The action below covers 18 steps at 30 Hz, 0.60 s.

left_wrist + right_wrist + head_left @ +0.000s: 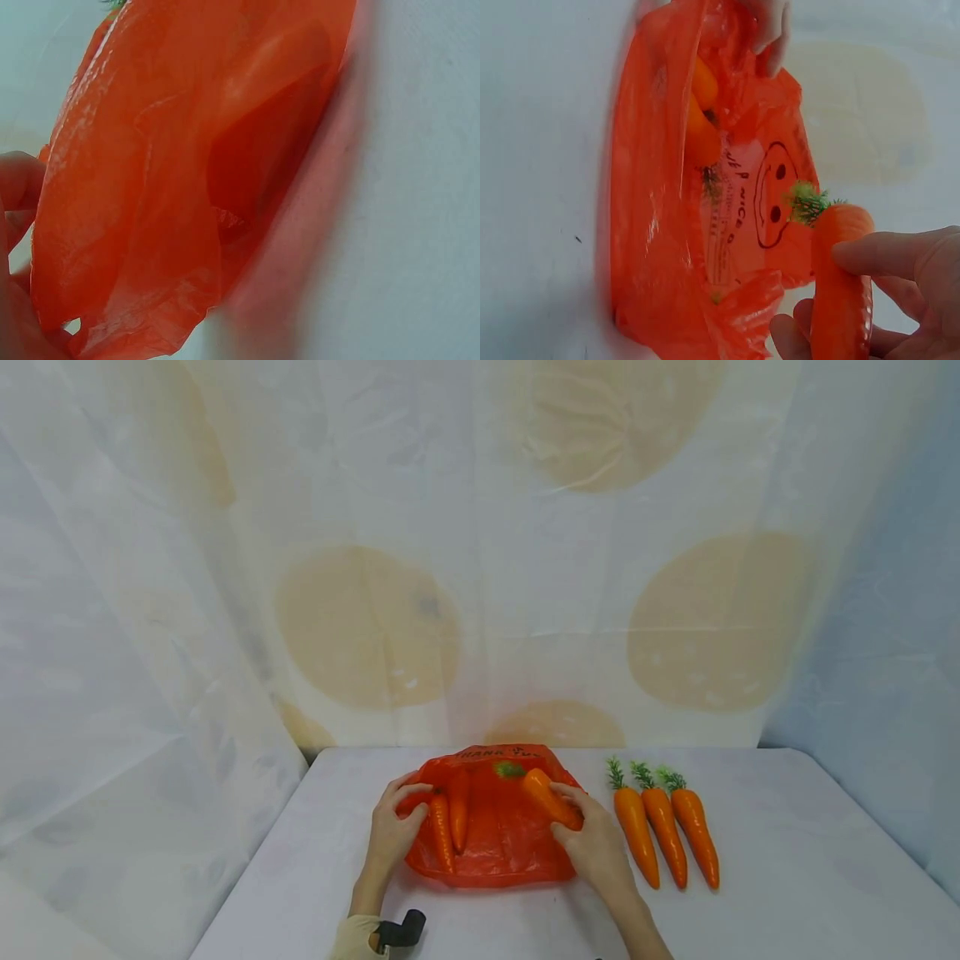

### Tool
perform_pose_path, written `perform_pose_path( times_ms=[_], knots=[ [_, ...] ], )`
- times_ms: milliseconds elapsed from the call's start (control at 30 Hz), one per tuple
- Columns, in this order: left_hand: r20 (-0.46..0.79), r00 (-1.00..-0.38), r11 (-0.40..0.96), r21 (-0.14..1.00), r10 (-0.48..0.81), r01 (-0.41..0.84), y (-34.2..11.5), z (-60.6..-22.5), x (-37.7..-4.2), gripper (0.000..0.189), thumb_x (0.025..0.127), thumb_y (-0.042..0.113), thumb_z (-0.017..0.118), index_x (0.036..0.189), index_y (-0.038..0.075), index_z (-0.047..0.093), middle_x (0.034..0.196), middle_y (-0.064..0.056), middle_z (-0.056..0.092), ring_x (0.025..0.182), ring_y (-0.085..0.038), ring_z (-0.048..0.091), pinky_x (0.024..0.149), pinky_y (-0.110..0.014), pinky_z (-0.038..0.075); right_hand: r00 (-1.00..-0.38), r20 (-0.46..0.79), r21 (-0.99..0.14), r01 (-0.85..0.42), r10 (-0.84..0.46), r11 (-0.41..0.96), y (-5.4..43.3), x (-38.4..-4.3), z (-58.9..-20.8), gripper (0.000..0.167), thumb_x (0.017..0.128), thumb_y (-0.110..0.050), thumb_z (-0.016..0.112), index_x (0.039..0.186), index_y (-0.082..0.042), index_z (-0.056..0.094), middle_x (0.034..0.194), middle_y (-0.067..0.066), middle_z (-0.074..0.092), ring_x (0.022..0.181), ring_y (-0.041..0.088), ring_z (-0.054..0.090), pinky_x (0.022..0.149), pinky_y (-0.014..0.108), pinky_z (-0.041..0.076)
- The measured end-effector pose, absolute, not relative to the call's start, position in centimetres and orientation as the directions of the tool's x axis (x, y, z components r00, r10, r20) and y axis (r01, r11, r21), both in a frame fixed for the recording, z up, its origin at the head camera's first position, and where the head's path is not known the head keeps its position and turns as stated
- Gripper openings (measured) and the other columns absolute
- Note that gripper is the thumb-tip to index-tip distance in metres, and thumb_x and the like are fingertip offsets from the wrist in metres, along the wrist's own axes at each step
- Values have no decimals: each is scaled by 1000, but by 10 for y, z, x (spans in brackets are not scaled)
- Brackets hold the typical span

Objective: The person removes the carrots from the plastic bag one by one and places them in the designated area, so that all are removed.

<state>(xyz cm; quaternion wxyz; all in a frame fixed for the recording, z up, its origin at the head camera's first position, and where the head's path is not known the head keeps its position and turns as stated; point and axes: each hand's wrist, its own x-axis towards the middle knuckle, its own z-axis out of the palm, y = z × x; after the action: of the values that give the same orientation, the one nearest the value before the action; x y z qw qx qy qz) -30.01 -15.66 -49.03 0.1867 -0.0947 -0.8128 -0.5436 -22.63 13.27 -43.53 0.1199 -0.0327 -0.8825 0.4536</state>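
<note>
A red plastic bag (510, 853) lies on the table with its mouth held apart. At its left side my left hand (393, 833) grips the bag's edge between thumb and fingers. Two orange carrots (441, 832) lie inside, side by side in the left part of the bag. My right hand (597, 847) holds another carrot (551, 800) over the right part of the mouth, its green leafy top (810, 204) pointing toward the bag. Printed lettering and a smiley face (775, 195) show on the bag in the right wrist view.
Three more carrots (661, 835) lie in a row on the white table (780, 860), right of my right hand, leafy tops toward the back. A pale curtain (540, 610) with tan circles hangs behind the table. More pale sheeting hangs at both sides.
</note>
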Motion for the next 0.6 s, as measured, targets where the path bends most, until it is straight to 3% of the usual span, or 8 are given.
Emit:
perform_pose_path(
  times_ms=[233,600],
  knots=[
    [418,-907,386,845,-45,370,-156,-492,-302,26,89,0,63,108,13,74,138,-3,55,131,-28,48,105,-56,42,-955,233,-818,-89,186,569,159,-224,-429,51,89,-7,67,138,-15,56,130,20,61,112,34,60,92,50,54],
    [423,-905,395,840,-49,371,-156,-490,-301,26,88,0,64,107,13,74,138,-5,55,130,-29,49,107,-56,40,-937,207,-832,-19,280,554,213,-222,-416,54,95,-12,60,147,-14,45,135,24,54,119,40,53,94,55,50]
  ],
)
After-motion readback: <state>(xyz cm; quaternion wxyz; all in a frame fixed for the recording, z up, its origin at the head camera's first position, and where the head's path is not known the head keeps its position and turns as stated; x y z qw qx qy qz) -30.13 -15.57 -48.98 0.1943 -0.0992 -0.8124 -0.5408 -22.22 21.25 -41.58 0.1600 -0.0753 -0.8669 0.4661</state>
